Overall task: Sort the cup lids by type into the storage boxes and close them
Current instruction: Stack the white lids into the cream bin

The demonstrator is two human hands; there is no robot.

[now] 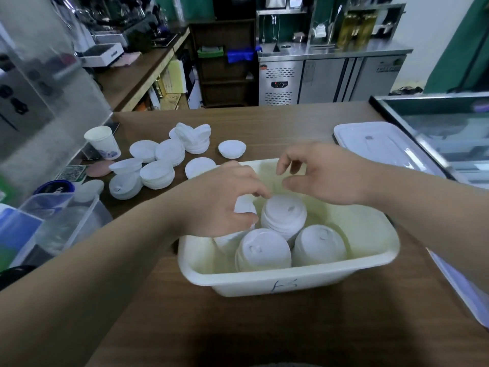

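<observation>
My left hand [222,200] pinches a lid stack [284,217] inside the white storage box [288,279] at centre desk; my right hand [325,176] hovers released above it. Unsorted lids [158,165] wait at ten o'clock, the box cover [375,144] at two. A careless nudge could topple neighbouring stacks and stop the cover seating.

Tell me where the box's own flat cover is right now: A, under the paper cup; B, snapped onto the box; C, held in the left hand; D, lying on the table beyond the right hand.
D: the cover lies flat on the table, beyond the right hand, while the box stands open.
</observation>
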